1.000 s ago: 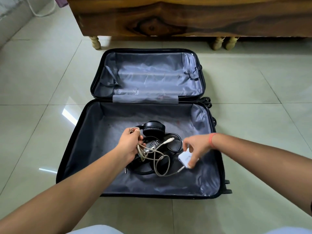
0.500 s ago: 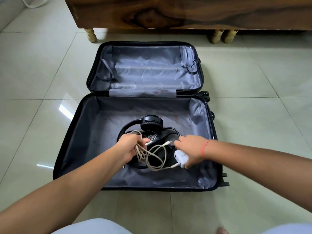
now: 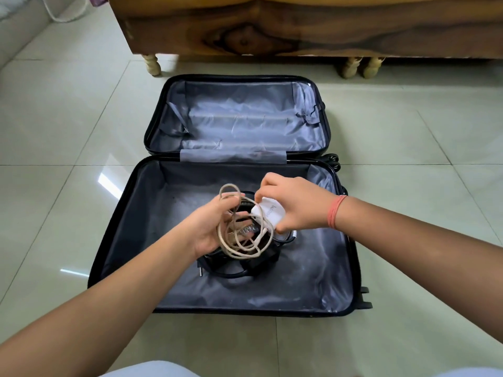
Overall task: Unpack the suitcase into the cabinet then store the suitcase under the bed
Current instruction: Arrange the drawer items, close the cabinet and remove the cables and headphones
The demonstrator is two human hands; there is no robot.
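A black suitcase point(image 3: 114, 240) lies open flat on the tiled floor, grey lining showing in both halves. Above its near half my left hand point(image 3: 209, 227) holds a tangle of beige cable point(image 3: 239, 251), loops draped over the fingers. My right hand point(image 3: 294, 208) pinches the white charger block point(image 3: 269, 213) at the cable's end, close beside the left hand. Under both hands, on the lining, lie black headphones and a black cord point(image 3: 239, 270), mostly hidden.
A wooden bed frame point(image 3: 299, 25) on turned pale legs point(image 3: 151, 63) stands just beyond the suitcase, with a low gap beneath. Glossy tiles surround the case. A white cord point(image 3: 58, 16) lies on the floor at far left.
Both hands have risen from the suitcase floor with the beige cable and white charger. The right hand brought the charger up toward the left hand. The headphones stayed in the case.
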